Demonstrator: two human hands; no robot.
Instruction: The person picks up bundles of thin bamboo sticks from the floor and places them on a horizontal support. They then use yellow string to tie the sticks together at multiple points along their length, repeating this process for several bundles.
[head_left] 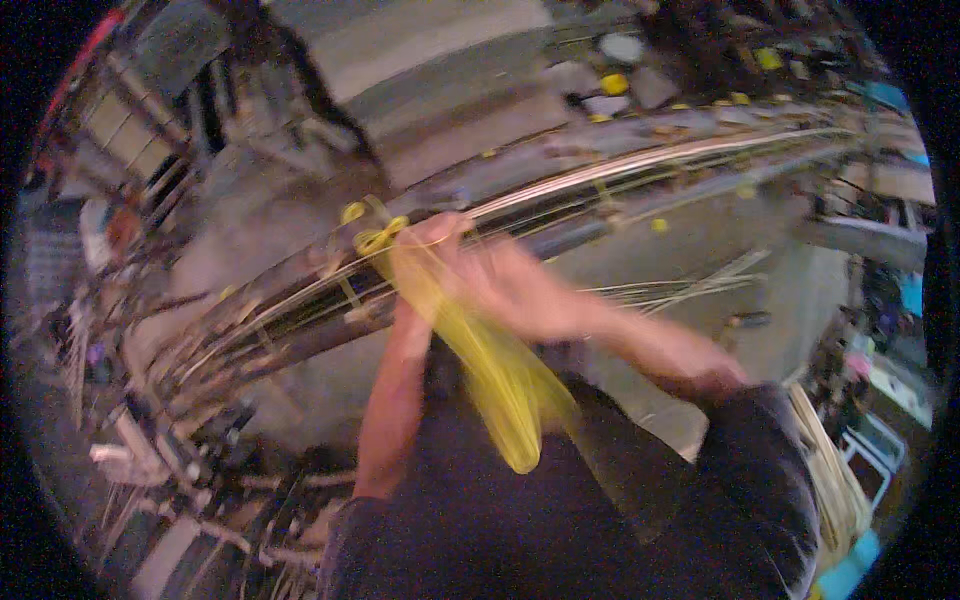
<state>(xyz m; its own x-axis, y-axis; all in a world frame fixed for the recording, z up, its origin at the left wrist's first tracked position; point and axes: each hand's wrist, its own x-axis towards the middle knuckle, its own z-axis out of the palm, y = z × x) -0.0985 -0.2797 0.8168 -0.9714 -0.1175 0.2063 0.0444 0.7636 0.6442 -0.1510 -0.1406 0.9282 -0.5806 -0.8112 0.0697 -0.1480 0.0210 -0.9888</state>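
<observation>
A bundle of yellow cord [490,390], folded into long loops, hangs in front of my dark shirt and is smeared by motion. Its upper end lies at my left hand [412,262], which is closed on it and partly covered by the loops. Just beyond the fingers, a small tangle of yellow cord [378,238] sits against long thin rods [560,182]. My right hand [515,290] is close beside the left, over the rods; a thin yellow strand passes near its fingertips, and blur hides whether those fingers grip it.
The rods lie along a long, narrow support [300,335] crossing the view from lower left to upper right. Loose thin rods [690,290] lie beyond my right forearm. A blue-framed rack [875,450] stands at the right, and clutter with a yellow round object [613,84] at the back.
</observation>
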